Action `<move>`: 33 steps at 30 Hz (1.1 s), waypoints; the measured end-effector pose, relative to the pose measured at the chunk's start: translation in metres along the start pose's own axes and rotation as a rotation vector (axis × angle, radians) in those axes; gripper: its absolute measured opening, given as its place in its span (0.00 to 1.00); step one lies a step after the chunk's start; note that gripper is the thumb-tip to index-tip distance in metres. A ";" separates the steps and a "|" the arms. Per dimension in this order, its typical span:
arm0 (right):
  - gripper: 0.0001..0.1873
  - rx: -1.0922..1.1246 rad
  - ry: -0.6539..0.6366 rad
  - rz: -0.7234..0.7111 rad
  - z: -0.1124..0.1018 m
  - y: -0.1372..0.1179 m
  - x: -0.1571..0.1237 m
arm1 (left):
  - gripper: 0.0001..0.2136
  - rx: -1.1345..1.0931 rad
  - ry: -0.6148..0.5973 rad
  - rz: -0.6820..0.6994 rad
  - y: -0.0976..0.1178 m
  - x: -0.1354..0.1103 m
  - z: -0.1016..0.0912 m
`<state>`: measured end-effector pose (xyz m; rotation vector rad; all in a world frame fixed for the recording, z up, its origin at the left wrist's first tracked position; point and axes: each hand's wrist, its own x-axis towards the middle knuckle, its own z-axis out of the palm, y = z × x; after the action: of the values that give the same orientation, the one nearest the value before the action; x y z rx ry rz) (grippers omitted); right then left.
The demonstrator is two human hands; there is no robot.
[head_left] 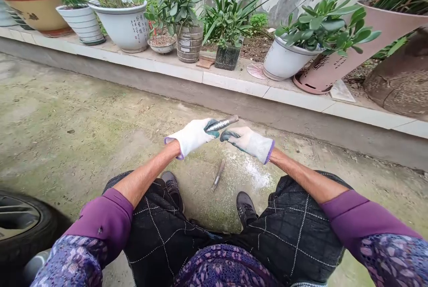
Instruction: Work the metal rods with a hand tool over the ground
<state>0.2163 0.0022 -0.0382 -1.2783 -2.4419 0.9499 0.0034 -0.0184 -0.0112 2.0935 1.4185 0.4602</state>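
Observation:
My left hand (pixel 197 133), in a white glove with dark green palm and fingers, is closed around a short rod (pixel 223 123). Most of the rod's visible length is shiny silver, and its far end is dull brown. The rod tilts up to the right, its brown end above my right hand (pixel 245 139). That hand wears a matching glove and has its fingers curled together just right of the left fingertips. What it may be pinching is hidden. A second short rod (pixel 219 174), brownish with a paler part, lies on the ground between my shoes.
White powder (pixel 257 173) is scattered on the concrete right of the second rod. A low tiled ledge (pixel 187 72) runs across in front, bearing several potted plants, among them a white pot (pixel 287 59). A car wheel (pixel 26 222) stands close on the left.

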 end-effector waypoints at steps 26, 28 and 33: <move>0.11 0.443 -0.030 0.277 -0.025 -0.011 -0.018 | 0.18 -0.353 -0.226 -0.076 0.007 -0.010 0.003; 0.11 0.457 0.035 0.272 -0.019 -0.013 -0.016 | 0.17 -0.376 -0.181 -0.087 0.007 -0.006 0.004; 0.11 0.141 0.147 0.112 -0.006 -0.007 -0.009 | 0.20 -0.255 -0.039 -0.103 0.003 0.003 0.017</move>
<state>0.2202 -0.0051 -0.0281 -1.3947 -2.1723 0.9988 0.0163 -0.0204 -0.0224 1.8090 1.3608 0.5259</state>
